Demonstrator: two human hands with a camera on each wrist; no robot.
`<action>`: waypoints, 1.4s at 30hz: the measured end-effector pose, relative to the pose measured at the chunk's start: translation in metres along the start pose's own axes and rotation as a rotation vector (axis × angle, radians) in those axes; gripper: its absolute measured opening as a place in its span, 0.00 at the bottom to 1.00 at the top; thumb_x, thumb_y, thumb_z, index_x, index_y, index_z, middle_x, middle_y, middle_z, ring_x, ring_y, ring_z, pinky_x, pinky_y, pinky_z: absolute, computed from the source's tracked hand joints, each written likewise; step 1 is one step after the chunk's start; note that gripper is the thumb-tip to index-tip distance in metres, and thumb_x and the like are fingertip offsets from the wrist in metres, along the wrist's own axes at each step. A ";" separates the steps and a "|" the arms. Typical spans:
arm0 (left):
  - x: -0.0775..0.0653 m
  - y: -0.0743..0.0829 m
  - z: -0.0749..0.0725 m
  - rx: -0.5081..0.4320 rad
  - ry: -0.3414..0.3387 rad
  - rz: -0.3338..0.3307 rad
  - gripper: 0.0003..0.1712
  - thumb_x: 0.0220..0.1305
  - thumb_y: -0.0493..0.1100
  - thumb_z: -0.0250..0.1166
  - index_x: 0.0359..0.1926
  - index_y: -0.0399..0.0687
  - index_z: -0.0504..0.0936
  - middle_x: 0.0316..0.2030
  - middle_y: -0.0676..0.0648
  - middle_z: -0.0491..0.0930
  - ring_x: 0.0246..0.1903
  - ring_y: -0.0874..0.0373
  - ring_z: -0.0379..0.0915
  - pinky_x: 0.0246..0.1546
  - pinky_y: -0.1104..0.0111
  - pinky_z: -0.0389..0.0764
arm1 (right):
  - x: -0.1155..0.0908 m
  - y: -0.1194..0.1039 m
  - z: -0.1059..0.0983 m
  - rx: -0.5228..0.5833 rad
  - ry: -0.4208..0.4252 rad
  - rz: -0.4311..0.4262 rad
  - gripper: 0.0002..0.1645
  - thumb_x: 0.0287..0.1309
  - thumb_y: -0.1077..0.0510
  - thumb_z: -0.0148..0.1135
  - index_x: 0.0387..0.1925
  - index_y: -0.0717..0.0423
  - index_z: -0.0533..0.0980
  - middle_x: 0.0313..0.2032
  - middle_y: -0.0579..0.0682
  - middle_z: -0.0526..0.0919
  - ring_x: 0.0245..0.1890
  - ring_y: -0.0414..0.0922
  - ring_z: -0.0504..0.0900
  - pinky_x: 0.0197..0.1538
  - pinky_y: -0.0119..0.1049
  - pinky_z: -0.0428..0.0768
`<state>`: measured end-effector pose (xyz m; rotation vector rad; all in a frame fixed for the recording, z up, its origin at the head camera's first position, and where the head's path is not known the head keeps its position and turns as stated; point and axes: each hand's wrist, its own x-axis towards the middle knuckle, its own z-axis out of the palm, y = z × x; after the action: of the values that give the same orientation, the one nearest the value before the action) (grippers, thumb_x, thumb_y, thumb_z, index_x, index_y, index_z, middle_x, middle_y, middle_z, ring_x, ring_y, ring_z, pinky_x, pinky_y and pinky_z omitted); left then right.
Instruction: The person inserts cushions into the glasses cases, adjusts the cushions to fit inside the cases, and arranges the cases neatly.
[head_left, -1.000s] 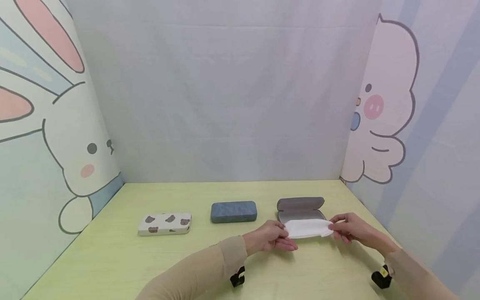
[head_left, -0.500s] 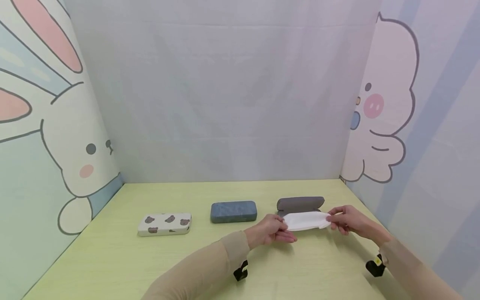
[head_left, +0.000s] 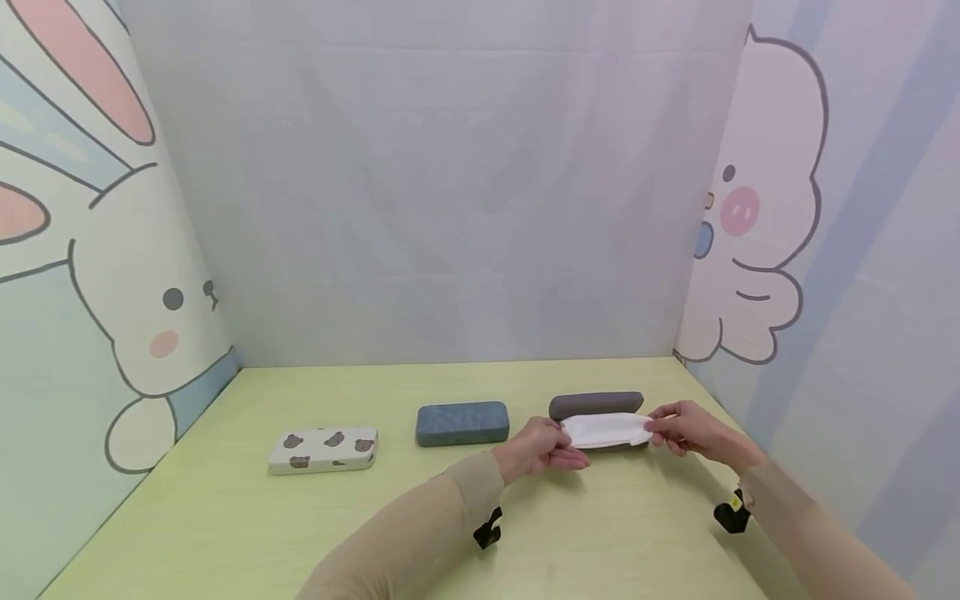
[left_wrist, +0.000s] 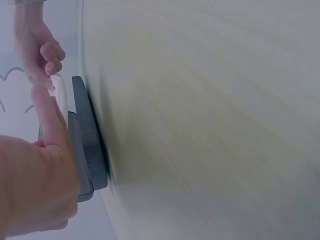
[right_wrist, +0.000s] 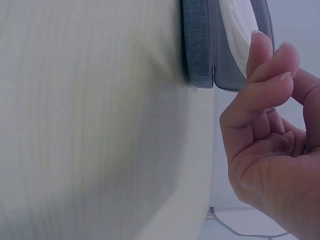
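A white folded cloth (head_left: 606, 430) is stretched between my two hands, over an open grey glasses case (head_left: 596, 405). My left hand (head_left: 542, 447) pinches the cloth's left end between thumb and forefinger, the other fingers reaching out below. At its right end the cloth is pinched by the fingertips of my right hand (head_left: 692, 430). The case's lid stands up behind the cloth, which hides most of the lower half. From the right wrist, the cloth (right_wrist: 241, 30) overlaps the lid, just above the case's bottom (right_wrist: 197, 50).
Left of the open case lies a closed blue glasses case (head_left: 462, 423). Farther left is a closed white case with brown bear heads (head_left: 324, 451). All stand on a pale yellow-green table (head_left: 187, 533), with a grey curtain (head_left: 450, 208) behind and printed walls at both sides.
Both hands have carried the white cloth away from me, from in front of the open case to over it. More of the case's inside is now covered. The other two cases stay put.
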<state>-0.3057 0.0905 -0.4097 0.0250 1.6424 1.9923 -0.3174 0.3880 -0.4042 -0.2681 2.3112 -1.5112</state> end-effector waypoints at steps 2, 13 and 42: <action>0.001 0.000 -0.001 0.008 0.003 0.000 0.04 0.65 0.25 0.51 0.37 0.33 0.70 0.40 0.20 0.78 0.44 0.32 0.79 0.39 0.56 0.86 | 0.002 0.001 0.001 0.001 0.002 0.005 0.18 0.66 0.57 0.57 0.46 0.70 0.71 0.21 0.42 0.80 0.15 0.33 0.69 0.19 0.25 0.70; 0.011 -0.006 -0.004 0.020 0.056 0.012 0.07 0.63 0.24 0.51 0.42 0.32 0.70 0.38 0.20 0.79 0.38 0.34 0.82 0.31 0.60 0.87 | 0.014 0.010 0.005 -0.034 0.053 0.026 0.18 0.65 0.56 0.58 0.46 0.70 0.72 0.22 0.44 0.81 0.14 0.34 0.68 0.18 0.25 0.69; 0.014 -0.005 0.002 0.647 0.272 0.149 0.21 0.56 0.25 0.52 0.10 0.46 0.69 0.07 0.51 0.67 0.06 0.62 0.52 0.07 0.74 0.53 | 0.027 0.011 0.021 -0.261 0.243 0.031 0.12 0.59 0.59 0.62 0.39 0.66 0.75 0.15 0.44 0.79 0.09 0.32 0.58 0.14 0.24 0.58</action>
<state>-0.3150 0.0986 -0.4186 0.1228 2.4645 1.5255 -0.3334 0.3655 -0.4273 -0.1193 2.6944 -1.2867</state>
